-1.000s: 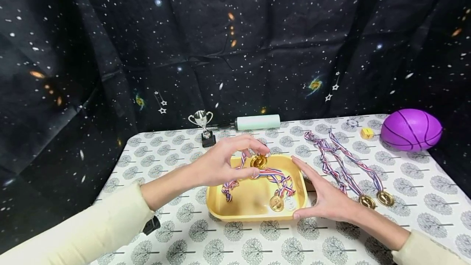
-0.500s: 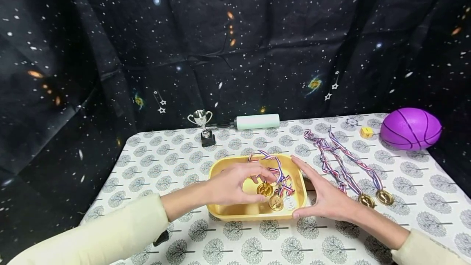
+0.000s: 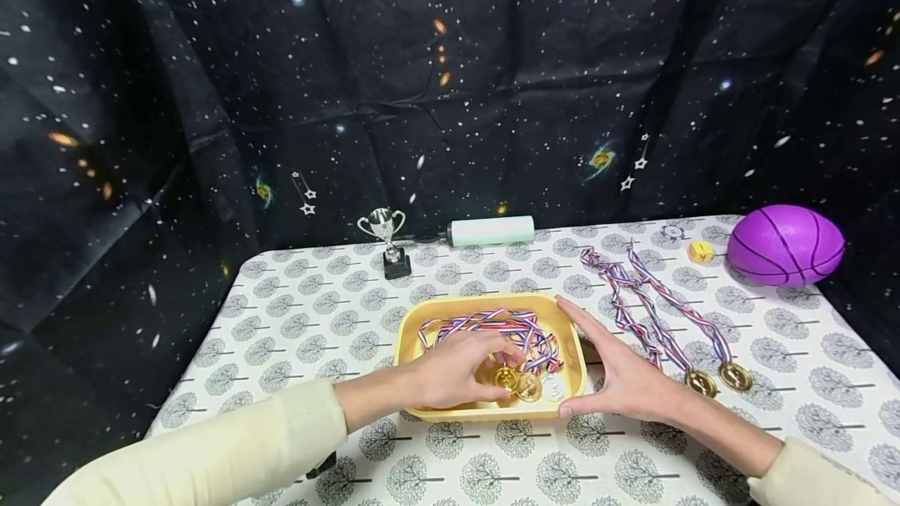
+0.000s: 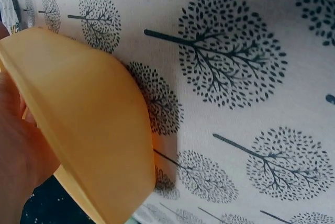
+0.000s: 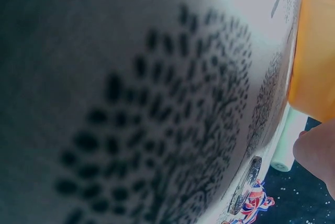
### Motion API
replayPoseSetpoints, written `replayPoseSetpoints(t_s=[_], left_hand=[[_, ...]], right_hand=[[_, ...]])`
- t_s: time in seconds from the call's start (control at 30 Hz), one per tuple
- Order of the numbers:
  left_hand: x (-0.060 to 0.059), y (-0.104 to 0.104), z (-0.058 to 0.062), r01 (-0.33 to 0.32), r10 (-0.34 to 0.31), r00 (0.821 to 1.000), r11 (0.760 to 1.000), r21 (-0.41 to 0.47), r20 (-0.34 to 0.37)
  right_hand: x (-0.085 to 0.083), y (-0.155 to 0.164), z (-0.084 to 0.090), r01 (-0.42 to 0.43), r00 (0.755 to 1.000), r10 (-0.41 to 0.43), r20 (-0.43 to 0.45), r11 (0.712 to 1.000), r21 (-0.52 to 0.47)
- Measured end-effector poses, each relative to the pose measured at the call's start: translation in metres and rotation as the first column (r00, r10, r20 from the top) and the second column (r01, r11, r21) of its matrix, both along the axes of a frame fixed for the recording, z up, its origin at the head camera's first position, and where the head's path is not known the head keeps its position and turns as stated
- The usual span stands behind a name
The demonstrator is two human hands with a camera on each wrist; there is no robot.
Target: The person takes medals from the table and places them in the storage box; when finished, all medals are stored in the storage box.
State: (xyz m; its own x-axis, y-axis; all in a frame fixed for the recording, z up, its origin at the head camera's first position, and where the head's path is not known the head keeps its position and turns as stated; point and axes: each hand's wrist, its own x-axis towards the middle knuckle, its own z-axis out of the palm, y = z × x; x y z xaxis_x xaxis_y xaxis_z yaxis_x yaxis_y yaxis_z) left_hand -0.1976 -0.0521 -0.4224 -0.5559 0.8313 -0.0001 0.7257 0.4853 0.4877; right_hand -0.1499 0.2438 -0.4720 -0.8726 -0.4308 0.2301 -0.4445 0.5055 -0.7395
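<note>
Lowered my left hand (image 3: 457,373) into the tray (image 3: 573,334); fingers still pinch a gold medal (image 3: 505,378), ribbon already inside. Right hand (image 3: 622,377), fingers straight, steadies the tray rim. Two medals (image 3: 717,379) remain on the worktop (image 3: 316,318).

Head view: even, bright overhead light on the counter (image 3: 295,318); soft, short shadows; dark backdrop (image 3: 450,84) unlit; lines bow toward the frame edges. Left wrist view: sharp, with a shadow under the tray (image 4: 94,130). Right wrist view: heavily blurred near cloth, dim at left, glare at top.
</note>
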Motion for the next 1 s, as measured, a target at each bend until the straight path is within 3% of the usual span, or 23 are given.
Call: replayPoseSetpoints(t_s=[0.23, 0.63, 0.83, 1.0], left_hand=[[0.002, 0.005, -0.010, -0.054, 0.054, 0.999, 0.999, 0.003, -0.003], [0.000, 0.011, -0.015, -0.038, 0.036, 0.997, 0.998, -0.040, -0.062], [0.001, 0.004, -0.004, -0.072, 0.067, 0.995, 0.996, -0.058, -0.076], [-0.004, -0.013, 0.015, -0.091, 0.090, 0.990, 0.996, 0.002, -0.106]], right_hand=[[0.001, 0.000, 0.000, 0.002, 1.000, -0.002, 0.008, 1.000, -0.001], [0.001, 0.000, 0.001, 0.001, 1.000, -0.001, 0.003, 1.000, 0.000], [0.000, -0.001, 0.002, -0.004, 1.000, 0.004, 0.009, 1.000, -0.011], [0.000, 0.001, 0.005, -0.019, 0.999, 0.021, 0.036, 0.999, -0.047]])
